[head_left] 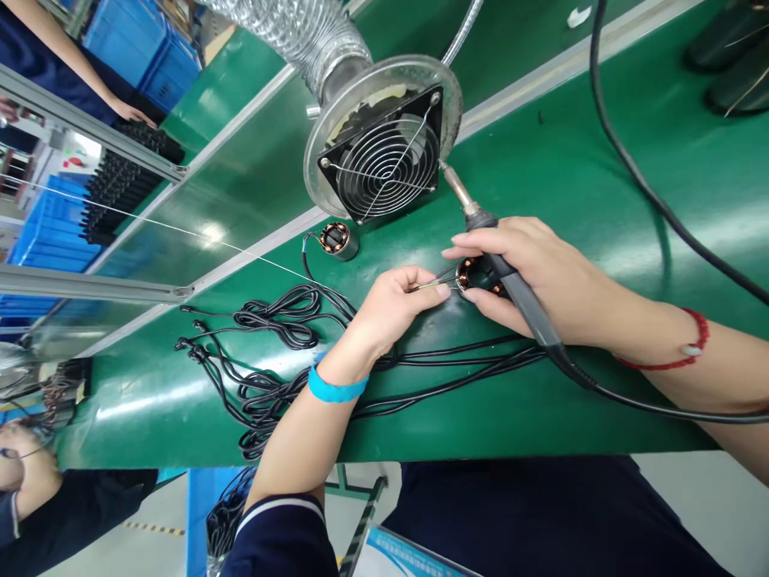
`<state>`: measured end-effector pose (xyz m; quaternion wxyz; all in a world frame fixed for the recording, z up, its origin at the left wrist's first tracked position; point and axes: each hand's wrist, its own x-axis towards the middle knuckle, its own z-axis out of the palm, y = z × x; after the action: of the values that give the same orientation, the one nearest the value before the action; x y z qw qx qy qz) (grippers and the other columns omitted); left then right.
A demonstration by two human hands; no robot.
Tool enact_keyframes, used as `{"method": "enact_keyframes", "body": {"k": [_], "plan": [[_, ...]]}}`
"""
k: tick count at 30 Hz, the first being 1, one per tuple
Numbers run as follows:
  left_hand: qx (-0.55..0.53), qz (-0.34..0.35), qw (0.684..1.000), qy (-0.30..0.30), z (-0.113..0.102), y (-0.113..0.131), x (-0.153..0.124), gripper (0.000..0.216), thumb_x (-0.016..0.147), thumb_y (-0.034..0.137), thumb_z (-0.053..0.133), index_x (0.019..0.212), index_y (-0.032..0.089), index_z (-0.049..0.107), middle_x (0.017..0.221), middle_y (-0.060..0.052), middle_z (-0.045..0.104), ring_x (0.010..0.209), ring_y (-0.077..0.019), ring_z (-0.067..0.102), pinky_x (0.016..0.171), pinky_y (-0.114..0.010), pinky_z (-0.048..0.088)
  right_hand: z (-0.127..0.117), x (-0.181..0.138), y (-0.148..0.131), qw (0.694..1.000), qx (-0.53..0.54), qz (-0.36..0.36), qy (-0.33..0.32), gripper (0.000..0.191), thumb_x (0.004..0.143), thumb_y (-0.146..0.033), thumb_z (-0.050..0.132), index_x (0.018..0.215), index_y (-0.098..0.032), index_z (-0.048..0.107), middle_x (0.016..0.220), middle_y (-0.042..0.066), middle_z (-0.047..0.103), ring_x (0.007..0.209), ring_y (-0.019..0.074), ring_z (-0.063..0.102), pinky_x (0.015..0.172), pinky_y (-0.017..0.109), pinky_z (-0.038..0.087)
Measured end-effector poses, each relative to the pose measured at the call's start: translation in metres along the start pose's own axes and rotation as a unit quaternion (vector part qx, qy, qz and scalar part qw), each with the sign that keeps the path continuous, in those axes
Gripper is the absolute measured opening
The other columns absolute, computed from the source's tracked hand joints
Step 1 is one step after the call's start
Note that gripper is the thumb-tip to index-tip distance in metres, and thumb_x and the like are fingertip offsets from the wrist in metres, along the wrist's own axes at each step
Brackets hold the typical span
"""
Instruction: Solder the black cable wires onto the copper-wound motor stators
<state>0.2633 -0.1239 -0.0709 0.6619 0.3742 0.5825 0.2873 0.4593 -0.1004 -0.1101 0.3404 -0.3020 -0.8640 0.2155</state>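
Note:
My right hand (541,272) is closed around a soldering iron (521,300), its metal tip pointing up and left, close to the fan guard's right edge. The fingers of that same hand also rest against a motor stator (462,276) with copper windings, partly covered by the hand. My left hand (400,308) pinches thin wire leads (437,282) at the left side of this stator. Another stator (337,240), with a cable attached, stands upright on the green bench, beyond my left hand. Black cables (444,361) run under my left wrist and along the bench.
A fume extractor fan (388,168) with a wire guard hangs behind my hands on a foil duct (300,40). Coiled black cables (276,316) lie to the left. A thick cable (630,168) loops at the right. Other people's hands (135,112) work at the far left.

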Motion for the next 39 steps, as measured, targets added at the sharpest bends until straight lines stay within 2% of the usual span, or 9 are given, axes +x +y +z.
{"method": "enact_keyframes", "body": {"k": [4,9,16,18,22,27,30,35,39], "plan": [[-0.028,0.013,0.999,-0.017,0.006,-0.004,0.001,0.038,0.067,0.042,0.085,0.067,0.015,0.057,0.052,0.01,0.038,0.046,-0.0015,0.029,0.046,-0.019,0.023,0.002,0.0,0.001,0.999,-0.004,-0.033,0.028,0.047,0.089,-0.024,0.057,0.136,-0.027,0.048,0.113,0.004,0.07,0.099,0.0288,0.062,0.091,0.05,0.052],[-0.091,-0.013,0.994,-0.064,-0.002,-0.004,0.0,0.027,0.08,0.038,0.068,0.07,0.013,0.063,0.052,0.007,0.039,0.042,-0.0021,0.025,0.042,-0.02,0.013,0.001,0.001,0.002,0.999,-0.022,-0.008,0.025,0.041,0.091,-0.026,0.055,0.131,-0.029,0.052,0.102,0.002,0.071,0.096,0.0284,0.064,0.091,0.049,0.051],[-0.035,0.017,0.99,-0.136,0.003,-0.013,0.006,0.031,0.069,0.04,0.078,0.07,0.014,0.061,0.061,0.003,0.058,0.046,-0.0044,0.044,0.046,-0.02,0.03,0.007,0.0,0.001,0.997,-0.012,0.009,0.076,0.033,0.095,-0.026,0.054,0.128,-0.027,0.054,0.086,-0.001,0.071,0.091,0.0229,0.069,0.09,0.042,0.054],[0.014,0.037,0.994,-0.101,0.007,-0.014,0.007,0.029,0.074,0.038,0.073,0.066,0.016,0.056,0.061,0.004,0.057,0.047,-0.0046,0.044,0.048,-0.021,0.033,0.011,0.001,-0.001,0.996,-0.02,0.011,0.086,0.032,0.096,-0.025,0.054,0.128,-0.026,0.054,0.087,-0.001,0.071,0.095,0.0232,0.069,0.09,0.041,0.055],[0.121,0.115,0.985,0.046,-0.002,-0.008,0.008,0.015,0.082,0.023,0.061,0.069,0.016,0.059,0.059,0.006,0.052,0.054,-0.0058,0.041,0.055,-0.021,0.032,0.007,0.004,-0.004,0.992,-0.052,-0.013,0.116,0.033,0.096,-0.021,0.054,0.13,-0.022,0.052,0.097,0.003,0.073,0.095,0.0243,0.07,0.084,0.04,0.057],[0.279,0.129,0.926,0.219,-0.05,0.008,0.006,0.012,0.082,0.016,0.054,0.071,0.016,0.06,0.066,0.004,0.055,0.066,-0.0099,0.049,0.066,-0.022,0.039,-0.015,0.004,-0.001,0.983,-0.093,-0.025,0.158,0.039,0.095,-0.02,0.057,0.133,-0.027,0.051,0.098,0.005,0.075,0.089,0.0256,0.072,0.076,0.038,0.057],[0.328,0.113,0.883,0.316,-0.075,0.018,0.001,0.017,0.087,0.017,0.05,0.096,0.016,0.064,0.074,0.002,0.058,0.073,-0.0124,0.053,0.074,-0.024,0.043,-0.026,0.004,0.001,0.98,-0.085,0.0,0.178,0.04,0.095,-0.022,0.055,0.134,-0.032,0.05,0.098,0.004,0.075,0.087,0.0273,0.073,0.072,0.039,0.059],[0.403,0.068,0.853,0.326,-0.079,0.028,-0.005,0.05,0.084,0.035,0.067,0.131,0.019,0.058,0.093,-0.006,0.07,0.086,-0.0223,0.064,0.082,-0.033,0.048,-0.033,0.006,-0.003,0.984,-0.045,0.017,0.171,0.037,0.093,-0.029,0.055,0.127,-0.041,0.051,0.098,0.002,0.074,0.086,0.0308,0.073,0.068,0.044,0.062],[0.468,0.021,0.836,0.285,-0.071,0.032,-0.003,0.055,0.086,0.029,0.063,0.14,0.02,0.053,0.12,-0.012,0.072,0.107,-0.0272,0.068,0.091,-0.036,0.05,-0.03,0.003,-0.004,0.986,0.002,0.046,0.162,0.033,0.09,-0.034,0.056,0.12,-0.049,0.055,0.097,0.0,0.073,0.085,0.0325,0.073,0.067,0.047,0.063]]}}
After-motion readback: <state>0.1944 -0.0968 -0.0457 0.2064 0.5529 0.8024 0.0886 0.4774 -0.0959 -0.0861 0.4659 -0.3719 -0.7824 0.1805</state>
